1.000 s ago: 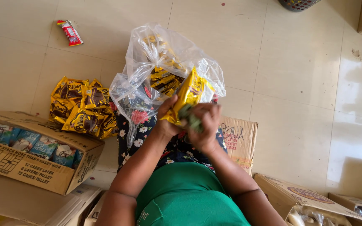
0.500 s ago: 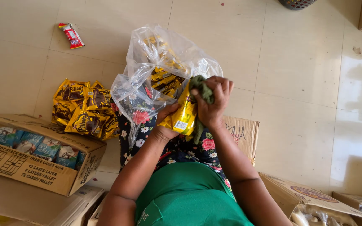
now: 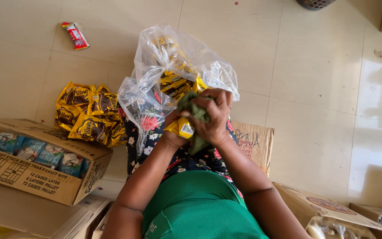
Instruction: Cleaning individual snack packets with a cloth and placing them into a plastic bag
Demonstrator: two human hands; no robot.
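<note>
A clear plastic bag (image 3: 169, 66) filled with yellow snack packets rests on my lap over a flowered skirt. My right hand (image 3: 215, 117) is closed around a crumpled green cloth (image 3: 193, 108) just in front of the bag. My left hand (image 3: 173, 132) sits under it, gripping a yellow snack packet (image 3: 182, 128) at the bag's lower edge. Both hands touch each other.
A pile of yellow and brown snack packets (image 3: 89, 115) lies on the tiled floor at left. An open cardboard box (image 3: 36, 163) with blue packets stands at lower left. A red packet (image 3: 76, 35) lies far left. More cardboard boxes (image 3: 332, 212) sit at lower right.
My right hand rose beside the bag with the green cloth, then came back down onto the yellow packet held by my left hand. The bag shifted slightly.
</note>
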